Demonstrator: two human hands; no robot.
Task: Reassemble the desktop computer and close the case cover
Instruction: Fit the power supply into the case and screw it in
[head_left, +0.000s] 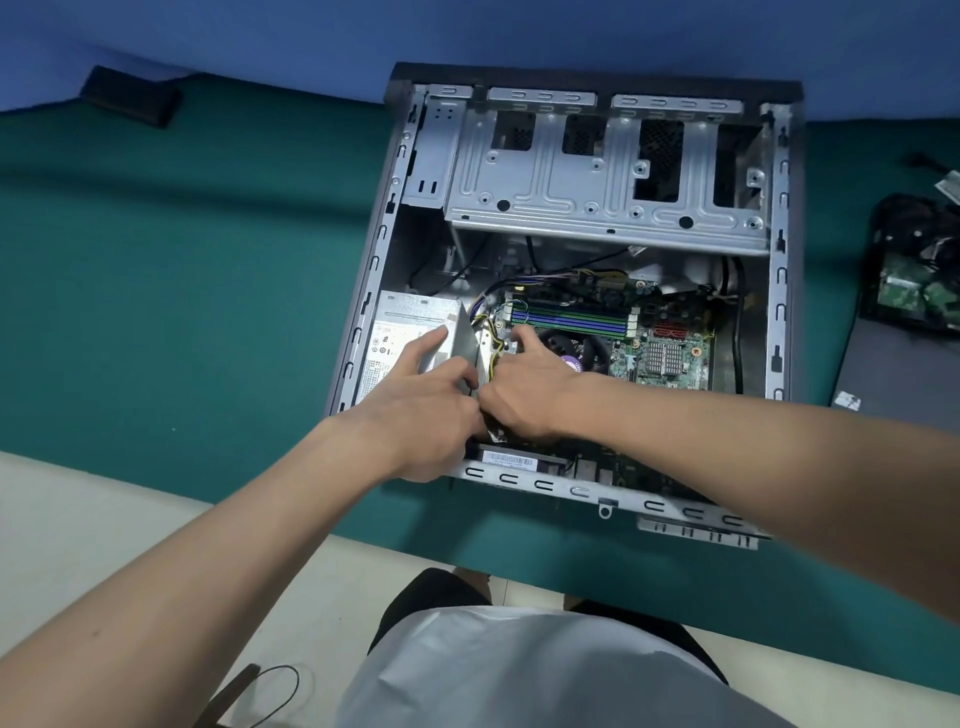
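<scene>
The open computer case (779, 270) lies centre-right on the green worktop (182, 270). In the case's lower-left corner, the left grip (431, 400) curls round the right edge of the power supply (400, 330). The right grip (524, 387) touches it beside the motherboard (670, 356), fingers curled; I cannot tell what they hold.

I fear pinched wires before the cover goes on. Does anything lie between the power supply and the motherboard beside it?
Yes. A bundle of yellow and black wires runs in the gap between the power supply and the motherboard, right where the right hand reaches in. The left hand grips the supply's edge.
</scene>
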